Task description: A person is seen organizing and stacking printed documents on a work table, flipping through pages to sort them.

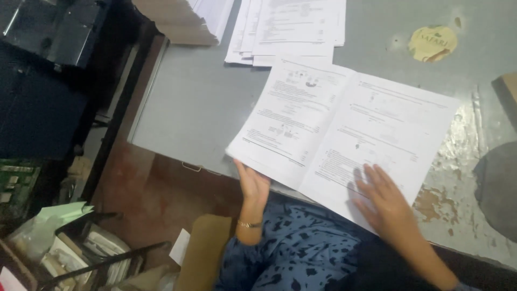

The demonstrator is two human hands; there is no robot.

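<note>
Left hand (253, 186) grips the open sheet (344, 134) edge from below, right hand (385, 202) flat on it; stack (285, 27) behind on desk (199, 102).

left hand (253, 186) under edge of open printed sheet (344, 129) | right hand (385, 202) flat on it | grey table (199, 102)

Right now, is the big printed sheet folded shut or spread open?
Spread open: the printed sheet lies flat on the grey table, both pages showing either side of a centre crease.
</note>
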